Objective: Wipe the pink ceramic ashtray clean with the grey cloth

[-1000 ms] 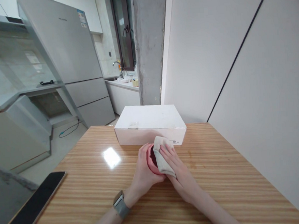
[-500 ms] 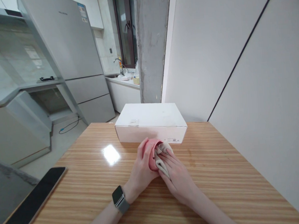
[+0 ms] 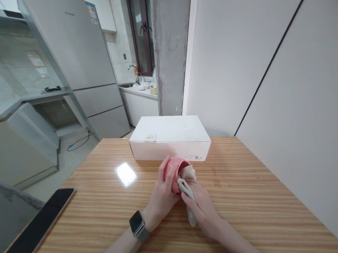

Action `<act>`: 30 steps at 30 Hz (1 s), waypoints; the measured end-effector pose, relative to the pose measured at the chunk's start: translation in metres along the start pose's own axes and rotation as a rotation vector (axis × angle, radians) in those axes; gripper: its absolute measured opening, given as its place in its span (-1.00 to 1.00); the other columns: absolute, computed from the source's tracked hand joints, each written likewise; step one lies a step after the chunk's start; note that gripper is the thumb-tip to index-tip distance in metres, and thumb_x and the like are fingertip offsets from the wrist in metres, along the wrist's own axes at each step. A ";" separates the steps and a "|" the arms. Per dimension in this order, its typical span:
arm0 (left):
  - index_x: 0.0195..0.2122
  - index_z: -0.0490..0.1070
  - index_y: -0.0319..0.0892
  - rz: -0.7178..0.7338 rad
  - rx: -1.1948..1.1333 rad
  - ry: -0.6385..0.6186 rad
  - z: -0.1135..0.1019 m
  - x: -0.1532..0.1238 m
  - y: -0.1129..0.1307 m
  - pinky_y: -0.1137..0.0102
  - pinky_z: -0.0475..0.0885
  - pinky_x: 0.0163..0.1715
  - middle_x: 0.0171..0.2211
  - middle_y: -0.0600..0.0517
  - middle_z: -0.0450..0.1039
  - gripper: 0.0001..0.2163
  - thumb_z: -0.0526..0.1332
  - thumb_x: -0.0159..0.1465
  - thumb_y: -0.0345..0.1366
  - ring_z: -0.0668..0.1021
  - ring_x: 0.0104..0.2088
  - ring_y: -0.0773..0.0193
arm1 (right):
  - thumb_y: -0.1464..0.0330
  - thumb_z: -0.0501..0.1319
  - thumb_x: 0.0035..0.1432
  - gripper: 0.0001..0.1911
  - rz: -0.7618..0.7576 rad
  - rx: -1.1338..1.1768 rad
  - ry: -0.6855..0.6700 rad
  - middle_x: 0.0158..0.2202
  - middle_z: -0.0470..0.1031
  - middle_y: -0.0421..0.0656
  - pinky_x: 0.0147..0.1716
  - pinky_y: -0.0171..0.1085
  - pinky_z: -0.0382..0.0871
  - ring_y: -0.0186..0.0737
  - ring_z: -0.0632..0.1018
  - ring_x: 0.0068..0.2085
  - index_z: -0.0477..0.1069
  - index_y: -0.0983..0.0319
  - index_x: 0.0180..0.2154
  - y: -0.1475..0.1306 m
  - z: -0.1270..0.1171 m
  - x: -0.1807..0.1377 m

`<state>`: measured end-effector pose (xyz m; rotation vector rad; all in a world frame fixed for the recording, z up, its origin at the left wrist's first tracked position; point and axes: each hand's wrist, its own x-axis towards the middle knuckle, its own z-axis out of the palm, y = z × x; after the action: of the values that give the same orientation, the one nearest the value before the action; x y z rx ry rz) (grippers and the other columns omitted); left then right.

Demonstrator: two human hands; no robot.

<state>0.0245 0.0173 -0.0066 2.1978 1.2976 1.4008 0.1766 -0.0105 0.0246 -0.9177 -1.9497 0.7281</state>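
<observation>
A small pink bowl (image 3: 173, 167) rests tilted on the wooden table (image 3: 249, 205), its opening turned toward the right. My left hand (image 3: 161, 194) wraps around its left side and holds it. My right hand (image 3: 200, 203) is closed on a beige cloth (image 3: 187, 183), pressing part of it into the bowl's opening while the loose end hangs below my fingers. A dark smartwatch (image 3: 138, 226) sits on my left wrist.
A white closed box (image 3: 170, 138) lies just behind the bowl. A black phone (image 3: 38, 222) lies face up at the table's left edge. A white wall runs along the right side. A refrigerator (image 3: 74, 60) and a sink counter stand beyond the table.
The cloth lay spread over the bowl's mouth a second ago; now it is bunched and pushed inside. My right hand has drawn closer to me, and the bowl shows more of its rim.
</observation>
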 end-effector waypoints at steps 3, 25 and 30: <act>0.27 0.02 -0.02 -0.031 -0.077 0.014 0.002 0.001 0.001 0.05 0.31 0.19 0.33 -0.17 -0.10 -0.24 0.34 0.09 -0.40 0.22 0.28 -0.08 | 0.28 0.01 0.31 -0.71 0.069 0.061 0.040 -0.19 0.56 -0.10 -0.06 -0.16 0.30 -0.03 0.49 -0.10 0.50 0.14 -0.15 0.000 0.003 -0.002; 0.34 -0.19 -0.01 -0.315 -0.673 -0.126 0.006 0.003 0.001 0.10 0.22 0.21 0.20 -0.12 0.27 0.15 0.51 -0.20 -0.37 0.40 0.16 -0.03 | 0.12 -0.09 0.30 -0.61 0.085 -0.070 0.054 -0.34 0.52 -0.11 -0.22 -0.16 0.31 -0.07 0.50 -0.25 0.40 0.19 -0.30 0.008 0.002 -0.003; 0.34 -0.08 -0.05 -0.477 -0.689 -0.180 0.005 0.001 0.002 0.08 0.21 0.21 0.15 -0.14 0.36 0.16 0.54 -0.29 -0.34 0.41 0.15 -0.14 | 0.16 -0.11 0.32 -0.62 0.029 -0.155 0.080 -0.33 0.52 -0.07 -0.26 -0.14 0.31 -0.07 0.50 -0.28 0.38 0.20 -0.30 0.014 0.009 -0.006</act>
<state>0.0296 0.0177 -0.0074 1.4070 0.9812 1.1847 0.1755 -0.0086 0.0071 -1.0546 -1.9460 0.5532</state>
